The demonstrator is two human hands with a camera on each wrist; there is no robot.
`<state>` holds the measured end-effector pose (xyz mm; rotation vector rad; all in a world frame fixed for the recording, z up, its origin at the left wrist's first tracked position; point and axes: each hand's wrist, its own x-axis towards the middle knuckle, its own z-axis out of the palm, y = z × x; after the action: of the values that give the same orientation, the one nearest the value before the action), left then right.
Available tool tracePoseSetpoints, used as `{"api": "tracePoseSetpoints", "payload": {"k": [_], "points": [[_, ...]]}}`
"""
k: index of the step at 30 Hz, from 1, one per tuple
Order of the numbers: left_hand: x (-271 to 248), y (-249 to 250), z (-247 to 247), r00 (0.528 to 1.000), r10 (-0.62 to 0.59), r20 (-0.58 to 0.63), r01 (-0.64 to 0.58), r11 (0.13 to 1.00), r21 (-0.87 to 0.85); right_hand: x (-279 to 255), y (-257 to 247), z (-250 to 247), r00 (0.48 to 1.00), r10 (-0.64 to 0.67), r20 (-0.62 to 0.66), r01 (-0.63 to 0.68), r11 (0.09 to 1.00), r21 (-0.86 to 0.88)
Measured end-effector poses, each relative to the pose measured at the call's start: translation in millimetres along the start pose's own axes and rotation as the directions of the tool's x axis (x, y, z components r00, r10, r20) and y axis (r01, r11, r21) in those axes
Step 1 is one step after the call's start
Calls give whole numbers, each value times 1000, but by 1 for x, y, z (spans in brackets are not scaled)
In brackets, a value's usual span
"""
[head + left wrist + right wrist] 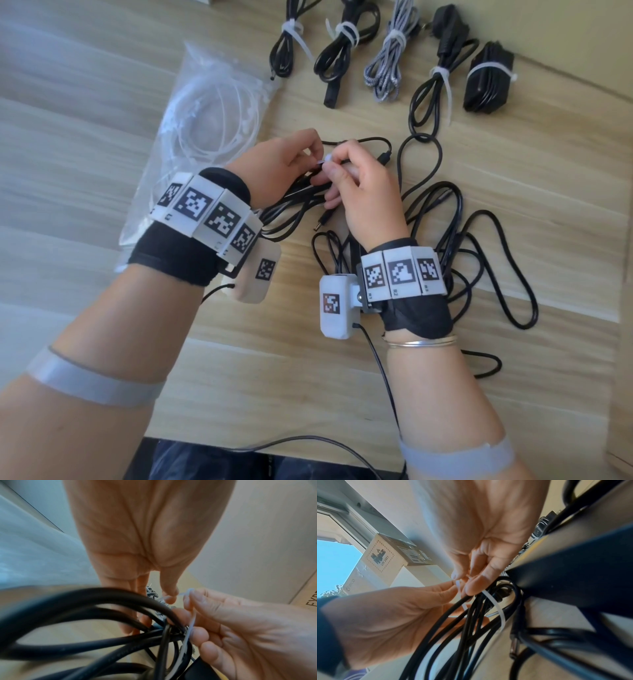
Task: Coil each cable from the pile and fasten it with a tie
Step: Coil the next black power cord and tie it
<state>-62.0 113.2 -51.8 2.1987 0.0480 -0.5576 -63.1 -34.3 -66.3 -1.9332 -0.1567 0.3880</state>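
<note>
Hands meet over the middle of the wooden table point(513, 212), both working one white zip tie point(327, 160). Left hand point(277, 164) pinches one end of it between thumb and fingertips, right hand point(363, 185) pinches the other end, and the strap loops round the black cable coil point(294, 205) hanging just under the pinch. From the right wrist view the tie wraps around several strands of that coil; can't tell if the tail is through the head yet.

Stuff around the grip: just past the right wrist sits the loose pile of black cable point(479, 240), sprawling out to the right and toward the person, with a barrel plug point(322, 225) poking out right under the right hand. Off to the left of the grip is a clear plastic bag of spare ties point(212, 113), partly under the left forearm.

Count-wise, beyond the hands there's a row of five finished bundles, each with a white tie: black bundle point(286, 44), second black bundle point(342, 51), grey braided bundle point(387, 61), black bundle with a plug point(438, 75), and a flat black bundle point(488, 80).

Room: bare table toward the person between the forearms, and the near table edge sits right under the elbows. The pile crowds the right side.
</note>
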Motion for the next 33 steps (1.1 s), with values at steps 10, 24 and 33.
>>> {"api": "tracePoseSetpoints", "payload": {"k": [10, 24, 33], "points": [[0, -2, -1, 999, 29, 13, -28, 997, -70, 1, -2, -1, 999, 41, 28, -40, 999, -34], [-5, -1, -13, 995, 99, 33, -89, 973, -214, 1, -5, 4, 1000, -5, 0, 5, 992, -122], [4, 5, -5, 998, 59, 31, -59, 998, 19, -2, -9, 4, 999, -4, -48, -4, 985, -172]]}}
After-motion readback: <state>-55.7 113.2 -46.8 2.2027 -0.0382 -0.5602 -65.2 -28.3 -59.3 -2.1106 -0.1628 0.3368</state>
